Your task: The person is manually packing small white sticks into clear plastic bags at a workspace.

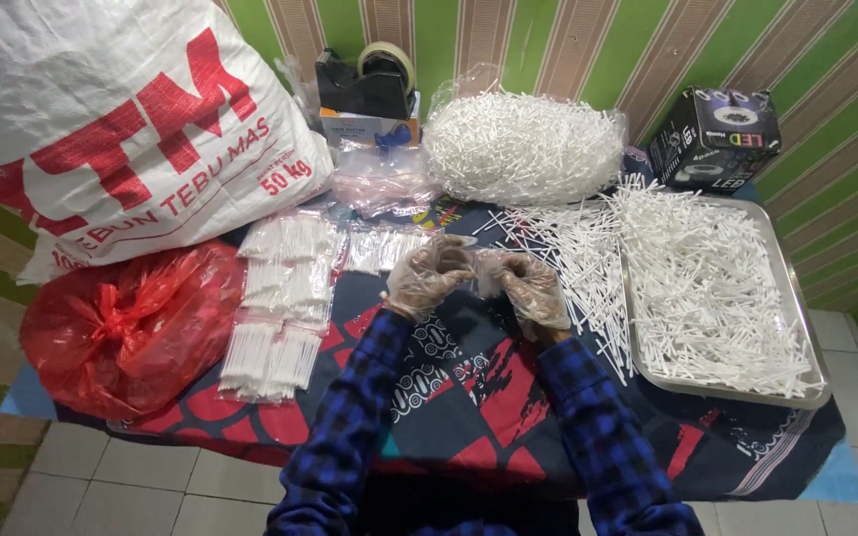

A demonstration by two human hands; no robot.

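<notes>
My left hand and my right hand wear clear plastic gloves and meet over the middle of a patterned cloth. Between their fingertips they pinch a small clear plastic pouch; what is inside it is too small to tell. Blue checked sleeves cover both arms. Just right of my right hand lies a spread of loose white sticks. Left of my left hand sit several filled packets of white sticks, stacked in rows.
A metal tray heaped with white sticks is on the right. A clear bag of sticks, a tape dispenser and a dark box stand at the back. A big white sack and a red bag fill the left.
</notes>
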